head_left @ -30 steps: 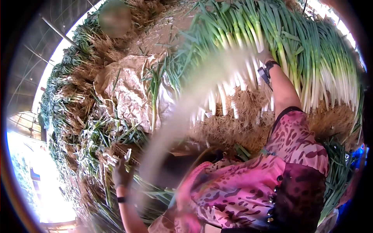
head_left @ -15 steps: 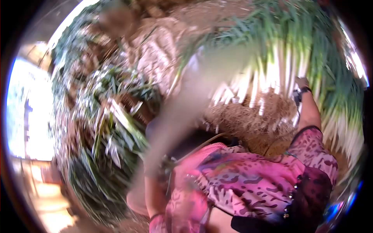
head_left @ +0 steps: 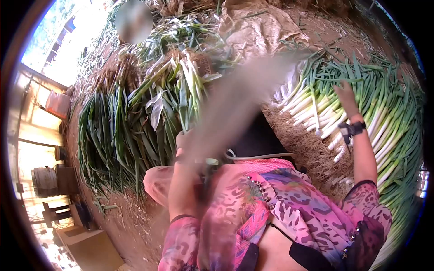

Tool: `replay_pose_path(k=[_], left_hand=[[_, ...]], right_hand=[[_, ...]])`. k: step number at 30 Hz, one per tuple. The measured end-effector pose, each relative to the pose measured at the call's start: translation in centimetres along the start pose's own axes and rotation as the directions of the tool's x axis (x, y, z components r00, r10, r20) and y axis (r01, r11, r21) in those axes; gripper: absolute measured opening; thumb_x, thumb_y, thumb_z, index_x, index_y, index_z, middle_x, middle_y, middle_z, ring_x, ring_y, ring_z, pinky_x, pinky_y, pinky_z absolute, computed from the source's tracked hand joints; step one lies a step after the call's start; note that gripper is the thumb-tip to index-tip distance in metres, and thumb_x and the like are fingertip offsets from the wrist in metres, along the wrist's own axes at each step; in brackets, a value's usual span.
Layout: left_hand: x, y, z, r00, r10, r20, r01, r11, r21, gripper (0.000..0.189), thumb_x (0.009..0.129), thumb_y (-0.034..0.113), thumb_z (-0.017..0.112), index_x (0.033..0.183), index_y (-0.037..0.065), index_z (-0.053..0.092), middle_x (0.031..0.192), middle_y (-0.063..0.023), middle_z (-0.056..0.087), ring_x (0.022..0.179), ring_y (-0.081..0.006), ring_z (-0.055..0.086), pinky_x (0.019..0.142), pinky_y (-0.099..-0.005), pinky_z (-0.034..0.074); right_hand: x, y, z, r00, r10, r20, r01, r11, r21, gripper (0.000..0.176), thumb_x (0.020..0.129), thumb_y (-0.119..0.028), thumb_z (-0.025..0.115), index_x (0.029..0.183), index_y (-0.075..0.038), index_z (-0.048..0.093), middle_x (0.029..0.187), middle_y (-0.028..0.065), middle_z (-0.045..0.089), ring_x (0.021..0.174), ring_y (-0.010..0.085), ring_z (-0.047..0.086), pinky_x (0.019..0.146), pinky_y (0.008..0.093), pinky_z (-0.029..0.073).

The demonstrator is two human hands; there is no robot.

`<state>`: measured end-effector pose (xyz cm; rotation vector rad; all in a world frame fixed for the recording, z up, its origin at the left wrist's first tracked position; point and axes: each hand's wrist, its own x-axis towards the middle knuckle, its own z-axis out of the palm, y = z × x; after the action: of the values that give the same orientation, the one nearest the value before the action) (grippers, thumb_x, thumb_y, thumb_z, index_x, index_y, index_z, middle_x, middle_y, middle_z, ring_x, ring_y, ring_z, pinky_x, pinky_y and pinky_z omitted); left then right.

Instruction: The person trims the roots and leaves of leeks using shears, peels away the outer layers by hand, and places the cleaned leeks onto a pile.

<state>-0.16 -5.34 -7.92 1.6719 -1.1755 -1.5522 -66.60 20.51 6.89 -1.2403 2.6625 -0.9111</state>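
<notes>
My right hand (head_left: pixel 347 98), with a dark watch (head_left: pixel 351 131) on its wrist, is over a row of leeks (head_left: pixel 379 113) on the right. Its fingers look partly spread near the green leaves, and I see no leek in its grip. The leeks' white stalks and matted roots (head_left: pixel 312 153) point towards me. My left hand (head_left: pixel 182 139) is closed around the leaves of some leeks (head_left: pixel 192 83) at the pile on the left, their pale stalks pointing away from me. A blurred pale streak covers part of this hand.
A larger pile of dark-leaved leeks (head_left: pixel 117 131) lies to the left, roots at its far end. Beyond are a brown sheet (head_left: pixel 257 27) and loose leaves. A cardboard box (head_left: pixel 92 248), a bucket (head_left: pixel 44 182) and a reddish container (head_left: pixel 58 105) stand at the far left. A dark surface (head_left: pixel 253 135) is before me.
The view has swung, bringing more of the left side into sight. My right hand has moved from the white stalks up to the leaves. My left hand has come into clearer view.
</notes>
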Motion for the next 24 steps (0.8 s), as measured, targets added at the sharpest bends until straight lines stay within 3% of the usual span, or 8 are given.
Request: replay_pose_path(k=[5,9,12,14,17,19,22,24], left_hand=[[-2.2,1.7,-6.5,0.884,0.436,0.170,-0.468,0.837,0.284,0.022,0.091,0.021,0.070,0.097,0.000,0.070,0.081,-0.0064,0.069,0.065,-0.0187,0.065,0.058,-0.0331,0.053],[-4.1,4.5,-7.5,0.918,0.344,0.196,-0.395,0.773,0.497,0.034,0.087,0.026,0.075,0.103,-0.003,0.070,0.087,-0.0098,0.072,0.072,-0.0209,0.068,0.066,-0.0349,0.055],[-3.0,9.6,-6.3,0.987,0.104,-0.120,0.053,0.497,0.866,0.067,0.073,0.038,0.080,0.122,-0.005,0.063,0.106,-0.0242,0.072,0.101,-0.0351,0.071,0.090,-0.0423,0.055],[-2.3,11.4,-5.0,0.902,0.395,-0.174,-0.104,0.590,0.800,0.064,0.077,0.037,0.078,0.125,-0.003,0.062,0.114,-0.0250,0.070,0.108,-0.0375,0.067,0.095,-0.0431,0.052],[4.6,10.7,-3.8,0.841,0.541,0.030,-0.409,0.598,0.689,0.055,0.085,0.034,0.073,0.125,-0.002,0.063,0.120,-0.0227,0.068,0.110,-0.0364,0.066,0.095,-0.0418,0.051],[7.2,12.0,-1.4,0.882,0.464,0.085,-0.428,0.709,0.561,0.056,0.087,0.035,0.071,0.125,-0.004,0.062,0.120,-0.0247,0.067,0.111,-0.0370,0.065,0.097,-0.0414,0.051],[12.6,11.4,2.3,0.919,0.373,0.125,-0.375,0.738,0.561,0.065,0.085,0.041,0.070,0.130,-0.005,0.059,0.123,-0.0274,0.066,0.116,-0.0395,0.064,0.100,-0.0427,0.049],[15.4,10.7,4.1,0.978,0.190,0.080,-0.200,0.776,0.599,0.072,0.082,0.048,0.072,0.129,-0.007,0.059,0.122,-0.0287,0.066,0.114,-0.0401,0.065,0.099,-0.0443,0.050]], right_hand=[[-0.4,-26.5,13.6,0.803,-0.512,0.305,0.339,0.813,0.473,0.046,0.092,-0.032,0.062,0.124,0.000,0.061,0.110,0.0118,0.067,0.101,0.0206,0.063,0.088,0.0336,0.051],[-1.4,-37.6,28.5,0.246,-0.930,0.272,0.943,0.295,0.155,0.026,0.092,-0.023,0.058,0.104,-0.004,0.071,0.099,0.0163,0.071,0.094,0.0327,0.068,0.082,0.0406,0.054],[-4.1,-42.4,40.6,0.531,-0.401,0.746,0.363,0.904,0.227,0.031,0.094,-0.020,0.053,0.106,-0.002,0.075,0.105,0.0217,0.072,0.100,0.0417,0.069,0.085,0.0444,0.054],[-5.8,-41.3,46.5,0.503,-0.464,0.729,0.542,0.826,0.152,0.033,0.095,-0.020,0.049,0.098,-0.003,0.077,0.110,0.0245,0.071,0.106,0.0423,0.068,0.088,0.0458,0.053],[-9.2,-41.7,48.4,0.803,-0.041,0.595,-0.103,0.973,0.206,0.030,0.092,-0.013,0.055,0.114,-0.001,0.070,0.119,0.0198,0.070,0.110,0.0406,0.066,0.090,0.0428,0.052],[-8.8,-42.2,48.4,0.772,0.142,0.620,-0.351,0.908,0.229,0.033,0.093,-0.014,0.057,0.121,-0.001,0.067,0.122,0.0186,0.069,0.112,0.0392,0.066,0.090,0.0418,0.052],[-7.0,-39.8,50.3,0.648,-0.040,0.761,-0.267,0.923,0.276,0.037,0.094,-0.024,0.057,0.124,-0.002,0.064,0.124,0.0196,0.068,0.112,0.0370,0.066,0.088,0.0422,0.052],[-5.8,-39.4,51.4,0.479,-0.305,0.823,0.309,0.936,0.167,0.040,0.096,-0.031,0.056,0.123,-0.004,0.065,0.125,0.0205,0.067,0.111,0.0337,0.067,0.091,0.0427,0.051]])
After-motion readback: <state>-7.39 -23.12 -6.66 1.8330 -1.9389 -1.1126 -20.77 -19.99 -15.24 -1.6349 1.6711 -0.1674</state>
